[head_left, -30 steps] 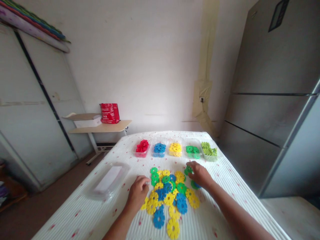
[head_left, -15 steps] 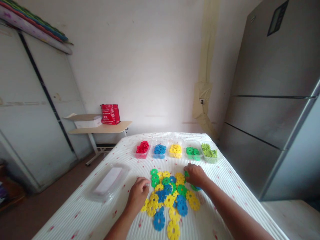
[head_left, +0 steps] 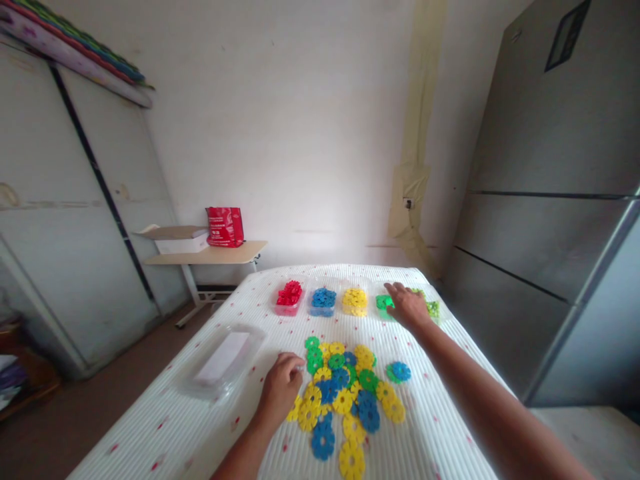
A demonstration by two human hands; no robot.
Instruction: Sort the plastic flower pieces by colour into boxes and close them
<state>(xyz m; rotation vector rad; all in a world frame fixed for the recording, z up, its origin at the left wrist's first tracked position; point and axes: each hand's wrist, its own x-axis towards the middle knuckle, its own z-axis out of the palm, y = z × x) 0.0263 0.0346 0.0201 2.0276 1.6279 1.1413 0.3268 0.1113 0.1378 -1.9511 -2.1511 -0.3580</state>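
My right hand (head_left: 409, 307) reaches over the box of green discs (head_left: 384, 303), its fingers stretched out and apart. It partly covers that box and the light green pieces (head_left: 432, 309) beside it. My left hand (head_left: 284, 381) rests at the left edge of a loose pile of flower-shaped plastic discs, its fingers curled; whatever they might hold is hidden. Yellow discs (head_left: 343, 401), blue discs (head_left: 369, 410) and green discs (head_left: 369, 380) overlap in the pile. Apart from it, on the right, a blue disc (head_left: 401, 371) lies over a green one.
Clear boxes hold red pieces (head_left: 289, 293), blue pieces (head_left: 323, 298) and yellow pieces (head_left: 355, 298) in a row at the back. A clear plastic lid (head_left: 220, 360) with a white label lies left. A refrigerator (head_left: 540, 200) stands right; a side table (head_left: 225, 253) bears a red bag (head_left: 225, 227).
My right hand has moved from the pile's right side up and away to the green box; the green disc that was at its fingers no longer shows there. My left hand stays by the pile.
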